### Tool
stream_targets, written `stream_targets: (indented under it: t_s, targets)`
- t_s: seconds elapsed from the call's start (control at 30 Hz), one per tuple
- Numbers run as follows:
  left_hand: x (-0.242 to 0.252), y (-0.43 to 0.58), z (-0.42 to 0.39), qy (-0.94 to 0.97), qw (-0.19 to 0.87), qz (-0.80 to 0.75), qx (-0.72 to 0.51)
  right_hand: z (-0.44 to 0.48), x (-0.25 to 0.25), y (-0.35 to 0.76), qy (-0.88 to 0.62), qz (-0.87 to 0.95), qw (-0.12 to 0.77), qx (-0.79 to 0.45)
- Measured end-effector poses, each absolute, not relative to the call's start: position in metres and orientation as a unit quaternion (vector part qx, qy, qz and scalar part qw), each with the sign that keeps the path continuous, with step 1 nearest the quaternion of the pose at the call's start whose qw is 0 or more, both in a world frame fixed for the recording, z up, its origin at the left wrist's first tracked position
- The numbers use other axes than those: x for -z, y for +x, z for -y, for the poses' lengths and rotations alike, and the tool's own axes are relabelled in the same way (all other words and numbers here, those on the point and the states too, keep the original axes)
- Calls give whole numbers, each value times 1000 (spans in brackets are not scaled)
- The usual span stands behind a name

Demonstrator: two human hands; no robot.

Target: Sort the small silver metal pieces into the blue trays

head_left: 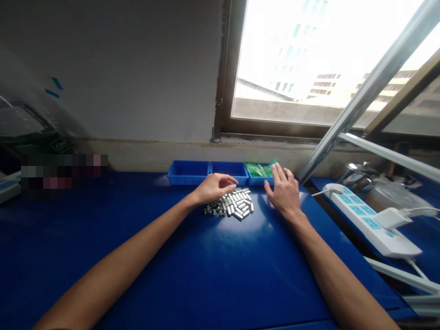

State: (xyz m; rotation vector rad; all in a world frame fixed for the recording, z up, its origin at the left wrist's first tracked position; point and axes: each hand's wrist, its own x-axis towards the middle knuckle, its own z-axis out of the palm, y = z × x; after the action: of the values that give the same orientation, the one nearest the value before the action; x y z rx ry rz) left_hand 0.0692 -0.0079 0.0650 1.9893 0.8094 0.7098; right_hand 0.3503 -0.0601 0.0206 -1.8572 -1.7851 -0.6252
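Note:
My left hand (213, 189) is over the left part of a pile of short silver metal cylinders (240, 204) on the blue table. Its thumb and fingers are curled together in a loose pinch; anything between the tips is too small to make out. Small round-headed metal pieces (215, 211) lie at the pile's lower left. My right hand (286, 189) is open, fingers apart, at the right end of the bins. Its fingertips are at the edge of green plastic bags (258, 169), which lie in the right blue bin (261, 180). Whether they touch the plastic, I cannot tell.
Left of that bin stand a middle blue bin (237, 167) and a left blue bin (188, 179), against the wall. A white power strip (369, 220) with plugs, a metal pot (359, 169) and metal frame bars (343, 121) are at the right, beyond the blue table's (206, 270) edge.

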Motion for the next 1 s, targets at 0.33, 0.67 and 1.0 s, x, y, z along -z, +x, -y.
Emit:
stream_targets:
  t_s: [0.33,0.67,1.0]
  targets:
    - [-63,70,7,803,419,-322,-276,56,-17,355,-674,674,233,191]
    - [-62,70,9,809,416,-315,-272,49,-8,367,-595,738,305,91]
    - [-60,69,8,822,408,-296,-265,40,-2,374,-587,734,310,146]
